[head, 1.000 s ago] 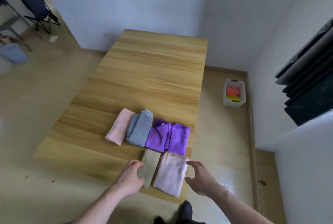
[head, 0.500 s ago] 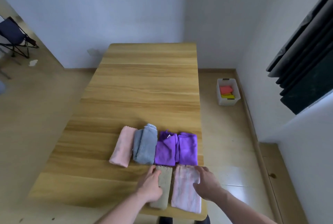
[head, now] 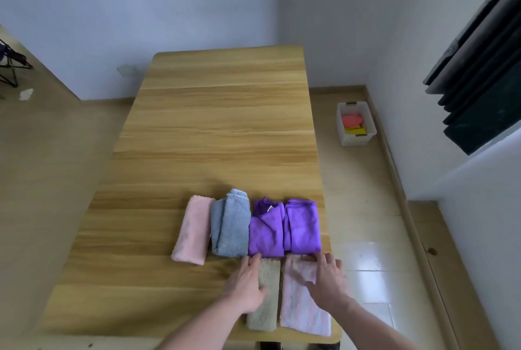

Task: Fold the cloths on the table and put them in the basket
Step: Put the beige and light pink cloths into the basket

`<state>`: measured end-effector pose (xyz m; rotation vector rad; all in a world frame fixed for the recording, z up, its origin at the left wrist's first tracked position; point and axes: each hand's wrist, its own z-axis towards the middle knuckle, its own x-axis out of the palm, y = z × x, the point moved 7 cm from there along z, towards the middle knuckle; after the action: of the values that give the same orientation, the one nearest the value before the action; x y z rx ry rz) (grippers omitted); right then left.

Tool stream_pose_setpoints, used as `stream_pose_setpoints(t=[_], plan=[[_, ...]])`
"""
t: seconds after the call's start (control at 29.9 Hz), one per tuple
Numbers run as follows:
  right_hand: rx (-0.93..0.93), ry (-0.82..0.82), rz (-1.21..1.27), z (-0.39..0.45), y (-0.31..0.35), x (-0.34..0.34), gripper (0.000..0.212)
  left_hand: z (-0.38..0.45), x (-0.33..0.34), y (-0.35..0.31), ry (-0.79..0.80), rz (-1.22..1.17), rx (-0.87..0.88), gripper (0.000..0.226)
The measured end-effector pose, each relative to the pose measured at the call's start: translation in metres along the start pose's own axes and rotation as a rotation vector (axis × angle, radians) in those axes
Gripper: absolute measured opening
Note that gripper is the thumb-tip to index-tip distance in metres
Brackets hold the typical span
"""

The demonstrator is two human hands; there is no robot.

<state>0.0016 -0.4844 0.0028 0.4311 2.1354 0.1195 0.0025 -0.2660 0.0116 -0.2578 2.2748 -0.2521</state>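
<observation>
Six folded cloths sit in the lower middle of the frame, on the near right part of the wooden table (head: 214, 130); back row of four, packed side by side: a pink cloth (head: 191, 230), a grey-blue cloth (head: 229, 225), and two purple ones, the left purple cloth (head: 265, 232) a bit messy on top, the right purple cloth (head: 301, 227) neater; front row of two: an olive-beige cloth (head: 265, 301) and a pale pink striped cloth (head: 300, 304), both long narrow folds reaching the table's near edge. Left hand (head: 245, 283) lies flat with straight fingers on the olive-beige one; right hand (head: 328, 278) lies on the striped one, fingers spread, not grabbing anything. One white basket (head: 355, 123) is on the floor at the right of the frame, well apart from the table, with something red and something yellow in it.
</observation>
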Motion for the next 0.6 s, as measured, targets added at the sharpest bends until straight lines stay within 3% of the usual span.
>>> stream_pose_setpoints(t=[0.27,0.47,0.6], plan=[[-0.008,0.021,-0.021,0.004,-0.001,0.015,0.051,0.008,0.004,0.000,-0.051,-0.009,-0.014,0.054],[-0.041,0.061,0.112,-0.004,-0.004,0.006,0.030,0.001,0.003,0.006,0.001,-0.130,-0.091,0.061],[-0.061,0.104,0.191,-0.019,-0.005,-0.006,0.028,-0.011,-0.004,0.006,-0.001,-0.232,-0.062,0.044]])
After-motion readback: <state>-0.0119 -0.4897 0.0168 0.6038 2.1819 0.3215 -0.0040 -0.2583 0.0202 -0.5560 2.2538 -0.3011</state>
